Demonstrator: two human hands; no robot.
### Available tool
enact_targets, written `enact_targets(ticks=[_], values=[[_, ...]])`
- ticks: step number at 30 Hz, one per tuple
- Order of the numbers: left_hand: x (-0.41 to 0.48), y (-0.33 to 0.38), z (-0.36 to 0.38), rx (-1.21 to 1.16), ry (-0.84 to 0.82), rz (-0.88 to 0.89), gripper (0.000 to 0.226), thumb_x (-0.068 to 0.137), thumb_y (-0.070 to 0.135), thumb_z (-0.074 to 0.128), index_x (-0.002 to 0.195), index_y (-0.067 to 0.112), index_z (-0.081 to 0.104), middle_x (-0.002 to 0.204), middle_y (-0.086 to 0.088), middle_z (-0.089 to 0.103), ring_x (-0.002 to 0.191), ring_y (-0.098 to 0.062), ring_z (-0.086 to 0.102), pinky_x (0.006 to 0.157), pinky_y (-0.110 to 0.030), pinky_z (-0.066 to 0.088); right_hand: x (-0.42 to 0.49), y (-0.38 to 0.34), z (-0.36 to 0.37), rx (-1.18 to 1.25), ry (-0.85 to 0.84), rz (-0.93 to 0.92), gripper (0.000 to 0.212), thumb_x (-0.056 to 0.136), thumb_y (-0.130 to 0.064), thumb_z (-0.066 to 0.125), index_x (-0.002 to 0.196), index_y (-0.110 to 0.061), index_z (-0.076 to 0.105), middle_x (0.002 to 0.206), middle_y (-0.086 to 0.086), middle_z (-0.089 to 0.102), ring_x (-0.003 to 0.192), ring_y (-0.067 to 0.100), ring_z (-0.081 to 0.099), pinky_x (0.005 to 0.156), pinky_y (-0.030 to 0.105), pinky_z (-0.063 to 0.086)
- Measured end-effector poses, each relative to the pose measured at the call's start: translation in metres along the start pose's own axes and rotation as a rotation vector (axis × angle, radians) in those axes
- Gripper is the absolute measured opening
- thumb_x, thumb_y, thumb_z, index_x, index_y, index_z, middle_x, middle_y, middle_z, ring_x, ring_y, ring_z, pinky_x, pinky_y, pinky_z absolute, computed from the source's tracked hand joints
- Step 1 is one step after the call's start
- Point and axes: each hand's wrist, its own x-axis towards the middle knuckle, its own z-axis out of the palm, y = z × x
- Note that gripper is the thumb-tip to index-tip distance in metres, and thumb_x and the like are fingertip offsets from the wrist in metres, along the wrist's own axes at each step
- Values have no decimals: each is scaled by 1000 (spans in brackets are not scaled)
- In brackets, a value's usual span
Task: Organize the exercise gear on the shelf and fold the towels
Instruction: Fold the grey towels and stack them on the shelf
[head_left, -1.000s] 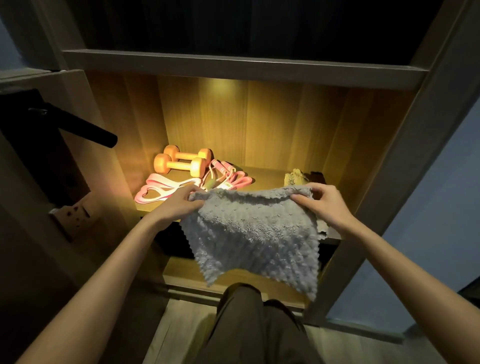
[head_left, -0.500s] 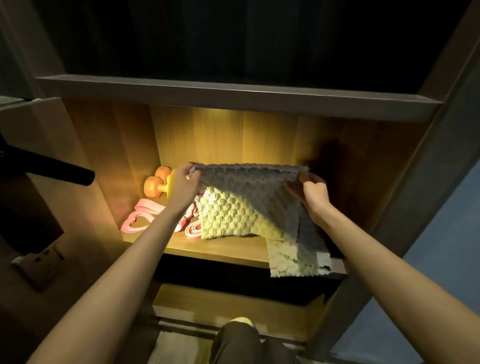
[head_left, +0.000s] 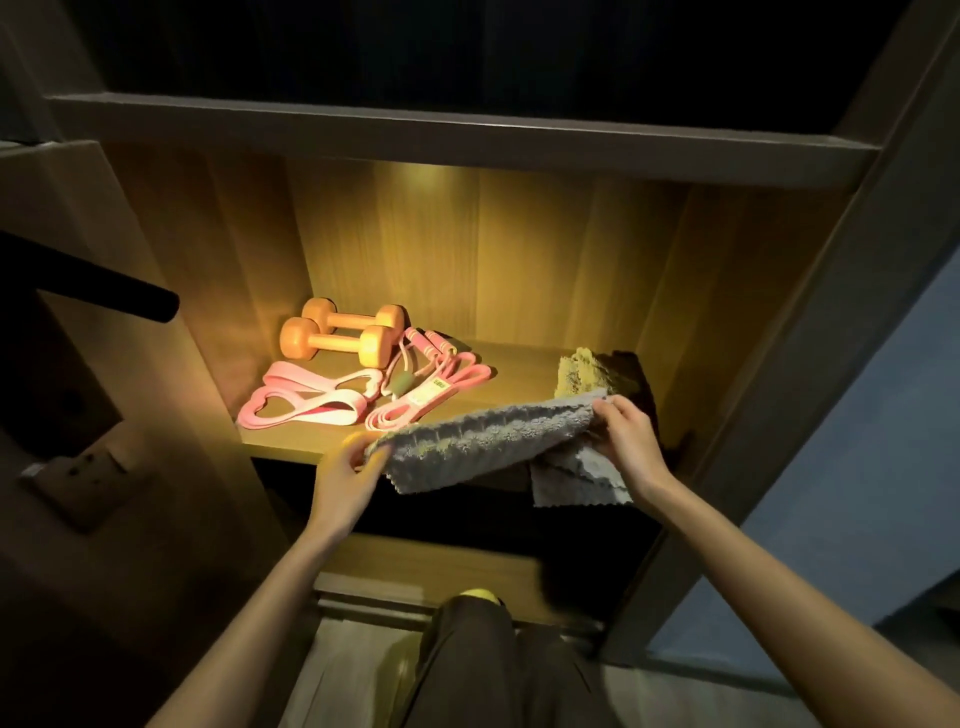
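Grey towel (head_left: 483, 447) mid-fold, your left hand (head_left: 345, 480) and right hand (head_left: 631, 441) pinching its ends; dumbbells (head_left: 343, 338) grouped, crumpled towel (head_left: 582, 371) left.

A grey towel (head_left: 483, 447) between left hand (head_left: 344, 470) and right hand (head_left: 627, 441), over the shelf (head_left: 519, 371) edge (orange dumbbells (head_left: 337, 340), pink bands (head_left: 311, 408) behind)

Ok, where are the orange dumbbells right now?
In the head view the orange dumbbells lie at the back left of the lit shelf, side by side, just behind the pink resistance bands.
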Motion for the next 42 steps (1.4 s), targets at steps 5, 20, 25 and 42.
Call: enact_targets(ticks=[5, 20, 25, 42], values=[[5, -13, 11, 6, -5, -80, 8, 93, 21, 59, 89, 24, 65, 93, -4, 69, 92, -26, 65, 84, -56, 52, 13, -20, 21, 261, -10, 258, 24, 102, -13, 39, 82, -11, 54, 90, 7, 60, 90, 19, 59, 92, 35, 48], [63, 71, 15, -164, 137, 96, 13, 101, 17, 40, 108, 19, 51, 94, 5, 61, 82, -13, 57, 72, -31, 47, 62, -64, 25, 191, 176, -84, 24, 96, -17, 43, 82, -8, 60, 84, 9, 58, 85, 22, 53, 77, 37, 42], [22, 13, 25, 39, -18, 79, 13, 94, 20, 57, 103, 14, 64, 105, -2, 65, 99, -17, 59, 79, -23, 44, 29, -2, -11, -125, 120, -70, 24, 100, -20, 46, 81, -9, 54, 78, 5, 50, 73, 15, 46, 68, 31, 35], [47, -16, 47, 240, 73, 56, 33, 89, 42, 62, 88, 10, 69, 82, -4, 66, 77, -22, 62, 69, -42, 52, 34, 24, -16, -418, 66, -276, 32, 97, -31, 53, 71, -13, 46, 56, -4, 40, 51, 9, 35, 53, 27, 28]])
